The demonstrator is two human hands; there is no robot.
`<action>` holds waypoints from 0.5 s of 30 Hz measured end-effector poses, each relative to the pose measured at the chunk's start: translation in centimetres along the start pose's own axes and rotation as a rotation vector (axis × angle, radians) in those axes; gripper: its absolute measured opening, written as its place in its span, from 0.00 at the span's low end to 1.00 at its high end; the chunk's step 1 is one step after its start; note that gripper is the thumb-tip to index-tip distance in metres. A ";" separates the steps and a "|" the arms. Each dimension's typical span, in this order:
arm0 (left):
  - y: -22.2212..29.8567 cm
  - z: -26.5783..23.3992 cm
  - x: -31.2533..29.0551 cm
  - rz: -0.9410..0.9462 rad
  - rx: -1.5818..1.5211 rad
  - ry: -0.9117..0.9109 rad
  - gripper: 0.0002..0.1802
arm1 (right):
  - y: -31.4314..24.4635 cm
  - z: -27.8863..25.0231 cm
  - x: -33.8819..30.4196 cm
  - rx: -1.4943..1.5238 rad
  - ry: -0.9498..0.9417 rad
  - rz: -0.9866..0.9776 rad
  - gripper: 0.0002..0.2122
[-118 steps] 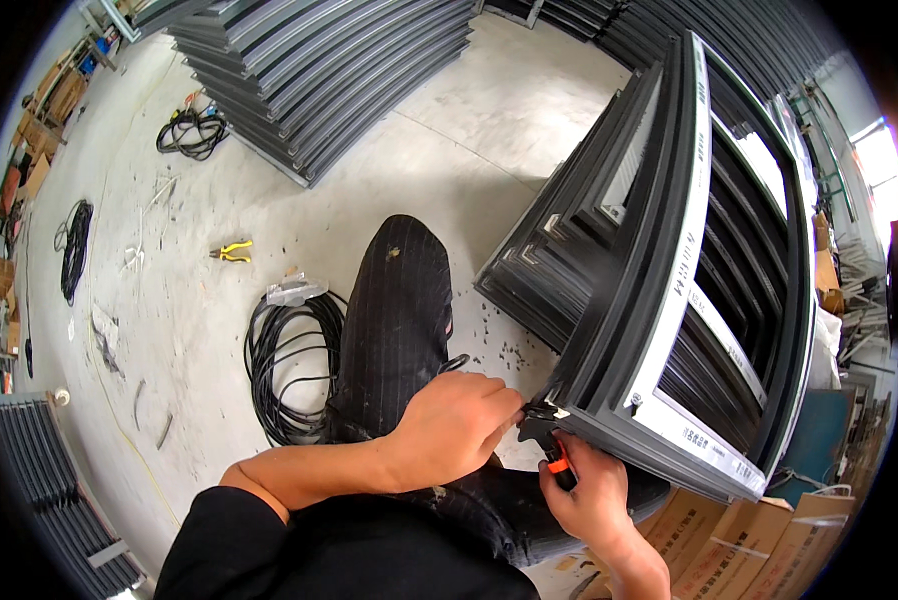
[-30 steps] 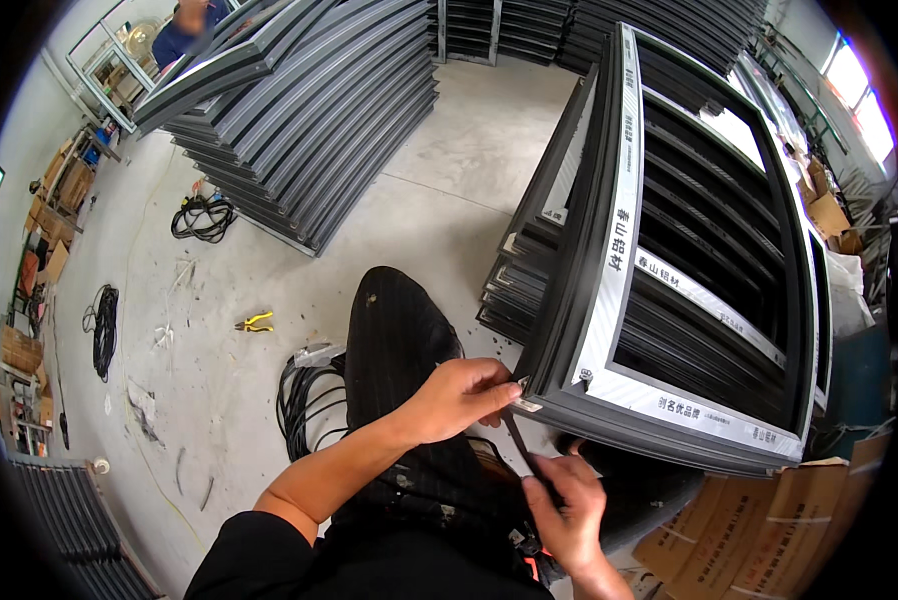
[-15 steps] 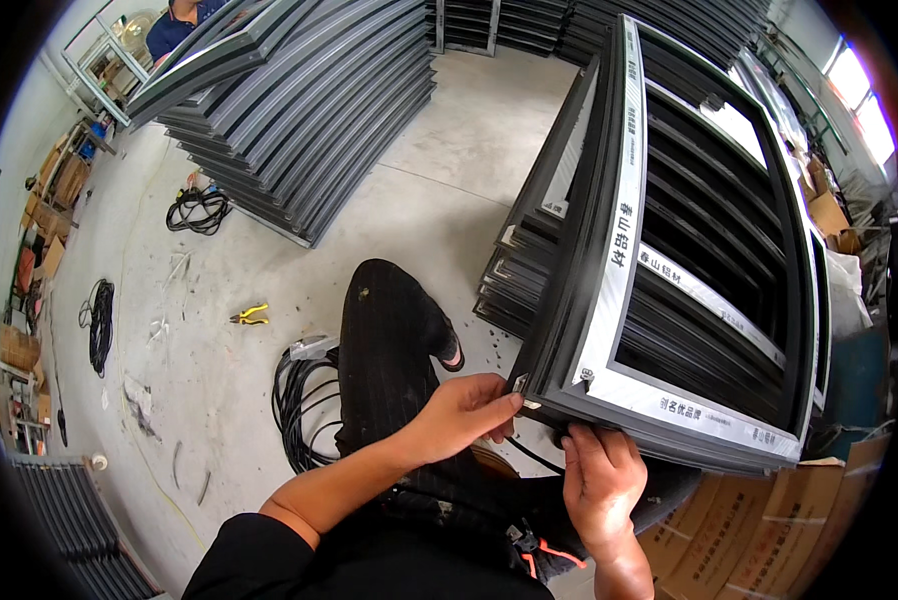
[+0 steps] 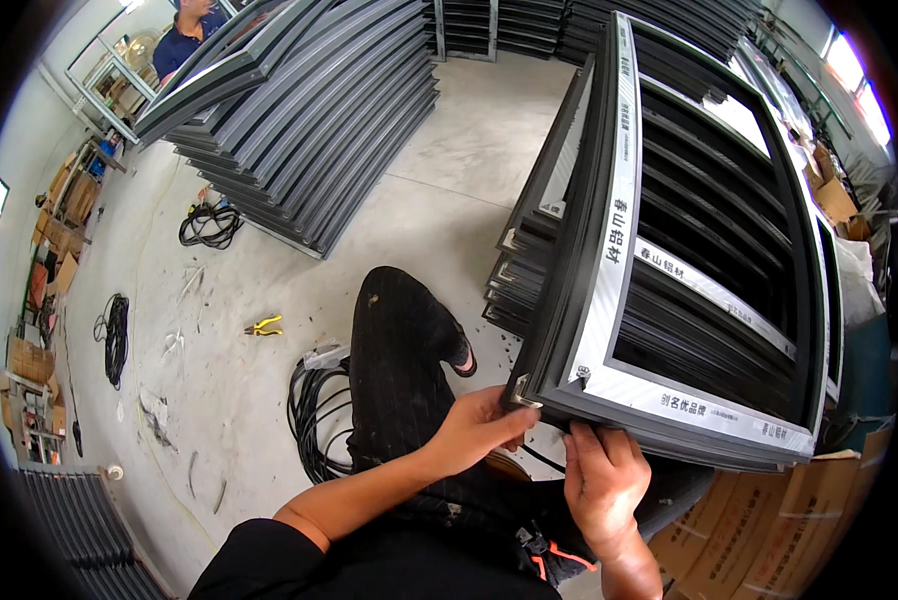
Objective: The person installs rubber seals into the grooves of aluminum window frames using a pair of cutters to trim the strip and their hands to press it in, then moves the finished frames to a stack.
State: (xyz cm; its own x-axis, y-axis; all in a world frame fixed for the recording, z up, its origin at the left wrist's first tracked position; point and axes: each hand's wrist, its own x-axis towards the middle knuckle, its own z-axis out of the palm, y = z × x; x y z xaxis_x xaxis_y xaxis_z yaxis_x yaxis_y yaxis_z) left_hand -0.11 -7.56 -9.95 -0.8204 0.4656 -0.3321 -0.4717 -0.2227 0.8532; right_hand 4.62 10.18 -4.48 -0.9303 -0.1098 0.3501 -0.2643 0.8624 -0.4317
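A dark window frame (image 4: 597, 330) with white printed film lies tilted on a stack of similar frames, its near corner toward me. My left hand (image 4: 477, 432) is closed at that corner, thumb along its side and fingers curled below. Just right of it, my right hand (image 4: 605, 478) pinches at the frame's near edge, fingertips bunched against the underside. A thin black rubber strip (image 4: 543, 458) runs between my two hands; its ends are hidden by the fingers and the frame. My bent leg in black trousers is beside the left hand.
A tall stack of grey frames (image 4: 309, 130) stands at the far left, with a person (image 4: 184, 40) behind it. Yellow-handled pliers (image 4: 264, 326) and coiled black strip (image 4: 314, 420) lie on the floor. Cardboard boxes (image 4: 759, 530) are at the lower right.
The view has shifted slightly, so the floor things sit a little lower and further right. Both hands stay at the frame's near corner with almost the same grip.
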 end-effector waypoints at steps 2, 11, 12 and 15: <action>-0.3 0.1 0.2 0.020 -0.034 -0.007 0.15 | 0.0 -0.1 0.0 0.005 0.000 0.007 0.10; 0.9 -1.4 0.7 -0.007 0.034 0.074 0.16 | 4.2 -3.1 -4.4 -0.066 -0.054 0.205 0.22; 1.3 -1.8 1.2 0.035 0.011 0.112 0.15 | 4.6 -4.6 -5.0 -0.064 -0.009 0.301 0.23; 2.6 -4.6 3.2 0.098 -0.023 0.204 0.14 | 9.5 -9.6 -8.4 -0.309 0.302 0.326 0.27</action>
State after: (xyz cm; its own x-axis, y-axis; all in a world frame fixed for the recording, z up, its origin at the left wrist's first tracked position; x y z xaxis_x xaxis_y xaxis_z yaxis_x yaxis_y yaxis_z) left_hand -5.47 -10.57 -10.64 -0.9101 0.2583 -0.3241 -0.3914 -0.2787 0.8770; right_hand 12.40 24.05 -3.54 -0.8250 0.2953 0.4819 0.1555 0.9383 -0.3088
